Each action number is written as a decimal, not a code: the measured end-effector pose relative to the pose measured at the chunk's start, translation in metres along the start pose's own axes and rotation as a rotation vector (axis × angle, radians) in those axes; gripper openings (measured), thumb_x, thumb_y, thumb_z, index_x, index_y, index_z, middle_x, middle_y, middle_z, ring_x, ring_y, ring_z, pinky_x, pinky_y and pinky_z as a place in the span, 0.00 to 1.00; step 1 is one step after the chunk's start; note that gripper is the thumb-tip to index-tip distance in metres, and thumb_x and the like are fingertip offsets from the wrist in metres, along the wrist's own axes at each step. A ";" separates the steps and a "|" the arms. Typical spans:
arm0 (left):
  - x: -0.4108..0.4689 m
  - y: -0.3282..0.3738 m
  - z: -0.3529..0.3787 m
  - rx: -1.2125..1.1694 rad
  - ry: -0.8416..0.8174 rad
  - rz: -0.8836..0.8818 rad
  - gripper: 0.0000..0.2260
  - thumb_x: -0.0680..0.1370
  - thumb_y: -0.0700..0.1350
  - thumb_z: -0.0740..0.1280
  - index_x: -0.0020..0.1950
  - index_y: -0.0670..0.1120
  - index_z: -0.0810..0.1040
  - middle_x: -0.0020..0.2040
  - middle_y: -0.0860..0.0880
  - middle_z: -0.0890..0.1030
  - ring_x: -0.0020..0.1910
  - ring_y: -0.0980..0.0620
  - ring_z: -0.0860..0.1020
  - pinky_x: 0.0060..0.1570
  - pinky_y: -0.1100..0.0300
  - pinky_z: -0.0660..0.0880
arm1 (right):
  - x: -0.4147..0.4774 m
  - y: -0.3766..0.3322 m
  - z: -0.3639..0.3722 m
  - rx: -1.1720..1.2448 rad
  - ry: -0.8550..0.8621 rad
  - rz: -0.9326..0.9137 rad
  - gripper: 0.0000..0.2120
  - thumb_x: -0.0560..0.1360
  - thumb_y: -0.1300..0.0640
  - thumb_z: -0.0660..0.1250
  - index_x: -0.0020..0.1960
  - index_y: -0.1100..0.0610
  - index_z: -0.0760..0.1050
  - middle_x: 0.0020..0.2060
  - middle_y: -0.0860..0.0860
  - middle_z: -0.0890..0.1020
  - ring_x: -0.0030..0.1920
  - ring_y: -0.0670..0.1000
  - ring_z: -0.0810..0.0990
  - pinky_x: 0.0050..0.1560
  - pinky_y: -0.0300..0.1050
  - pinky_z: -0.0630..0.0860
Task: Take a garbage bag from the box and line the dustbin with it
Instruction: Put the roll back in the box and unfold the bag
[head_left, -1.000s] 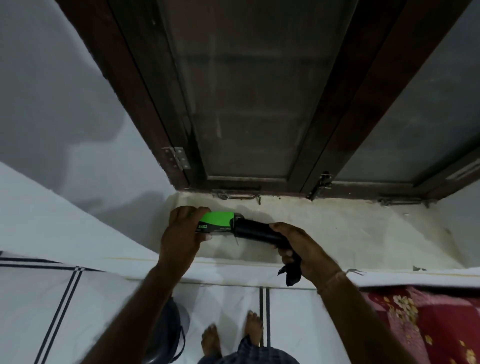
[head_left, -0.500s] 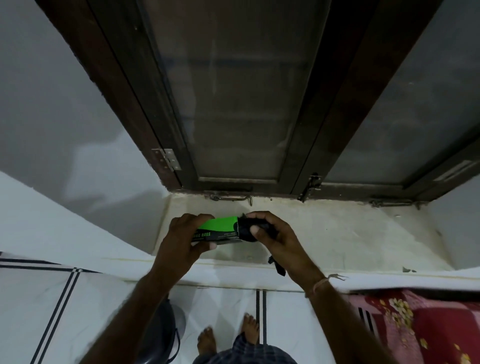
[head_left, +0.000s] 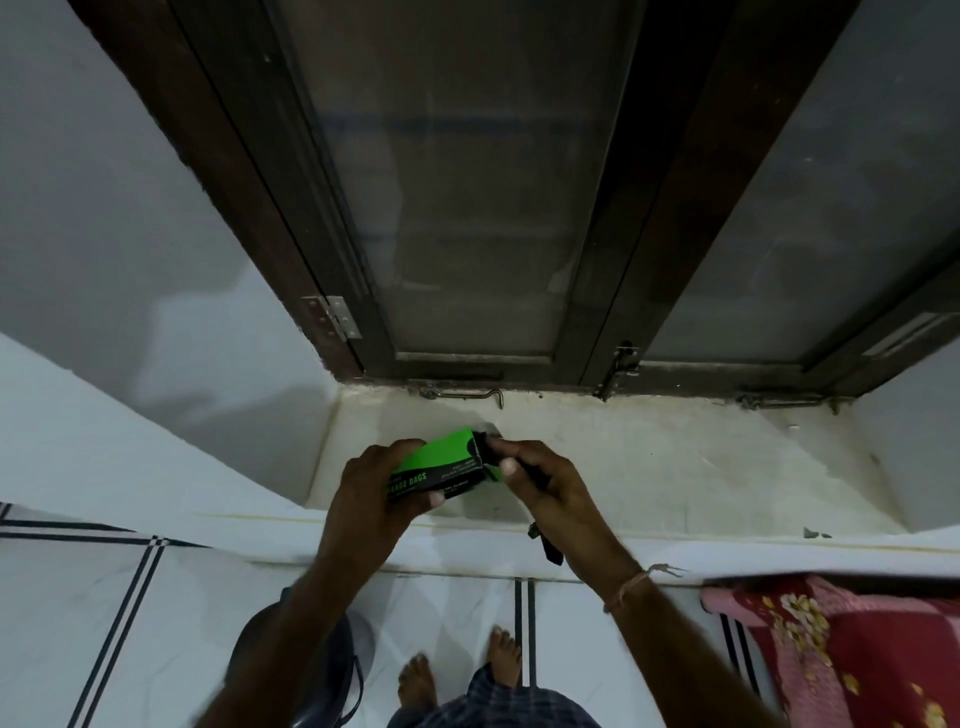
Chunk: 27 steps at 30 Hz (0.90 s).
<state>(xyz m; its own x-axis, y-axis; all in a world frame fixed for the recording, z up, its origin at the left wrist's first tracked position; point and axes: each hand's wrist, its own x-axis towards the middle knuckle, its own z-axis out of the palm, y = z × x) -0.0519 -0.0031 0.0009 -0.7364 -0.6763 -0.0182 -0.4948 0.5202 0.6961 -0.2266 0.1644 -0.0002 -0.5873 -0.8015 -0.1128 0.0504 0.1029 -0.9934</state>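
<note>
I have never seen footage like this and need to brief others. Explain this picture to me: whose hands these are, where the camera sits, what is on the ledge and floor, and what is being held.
There is no machine here. A person wears a wide-angle camera on the head, looking down at their own two bare hands, so the room bends at the edges.

The left hand holds a green and black box printed with "BAGS". The right hand is at the box's open end, fingers closed on black garbage bag material, a strip of which hangs below the palm.

Both hands are above a pale window ledge; whether the box touches it I cannot tell. Behind it is a dark-framed window.

Below, on the tiled floor, are the person's bare feet and a dark dustbin, partly hidden by the left arm.
</note>
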 end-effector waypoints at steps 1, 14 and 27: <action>-0.002 -0.001 0.002 -0.011 0.000 -0.018 0.31 0.69 0.67 0.68 0.68 0.54 0.77 0.52 0.52 0.79 0.53 0.47 0.76 0.49 0.54 0.74 | -0.001 0.001 0.001 -0.010 -0.026 -0.007 0.15 0.82 0.58 0.67 0.67 0.58 0.80 0.60 0.51 0.81 0.59 0.43 0.81 0.45 0.26 0.75; -0.003 0.003 -0.002 -0.002 -0.024 0.071 0.29 0.70 0.65 0.70 0.67 0.52 0.78 0.54 0.55 0.78 0.54 0.50 0.74 0.50 0.70 0.66 | 0.005 0.013 0.007 0.034 0.137 -0.002 0.19 0.69 0.56 0.77 0.60 0.52 0.84 0.43 0.56 0.80 0.45 0.52 0.79 0.36 0.34 0.75; -0.008 0.000 -0.002 -0.087 0.029 -0.007 0.30 0.70 0.67 0.69 0.69 0.56 0.76 0.56 0.54 0.78 0.56 0.49 0.75 0.53 0.52 0.75 | -0.001 0.018 0.017 0.005 0.149 -0.070 0.16 0.76 0.63 0.74 0.62 0.54 0.84 0.68 0.51 0.73 0.68 0.42 0.76 0.64 0.40 0.76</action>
<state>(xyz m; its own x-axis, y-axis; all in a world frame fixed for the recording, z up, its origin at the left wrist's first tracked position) -0.0454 0.0010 0.0028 -0.7187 -0.6954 -0.0030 -0.4572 0.4692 0.7555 -0.2117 0.1574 -0.0180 -0.7027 -0.7104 -0.0397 0.0093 0.0466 -0.9989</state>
